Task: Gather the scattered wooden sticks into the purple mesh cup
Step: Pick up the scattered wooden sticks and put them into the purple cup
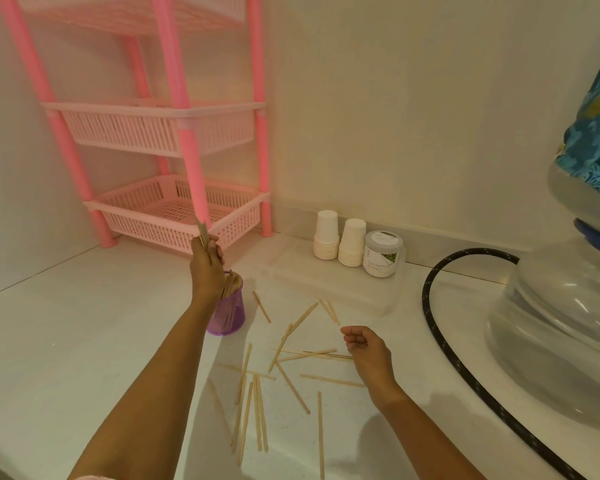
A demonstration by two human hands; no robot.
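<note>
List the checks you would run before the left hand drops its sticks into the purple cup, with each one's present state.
1. Left hand grips a bundle of sticks: ok.
2. Bundle is over the purple mesh cup: ok, it seems so; the hand hides the near rim.
3. Cup stands upright on the counter: ok.
4. Cup has room: cannot tell; sticks already stand in it.
5. Right hand is clear of the cup: ok, it hovers over the scattered sticks, fingers curled.
6. Gathering finished: not ok, many sticks lie loose on the counter.
</note>
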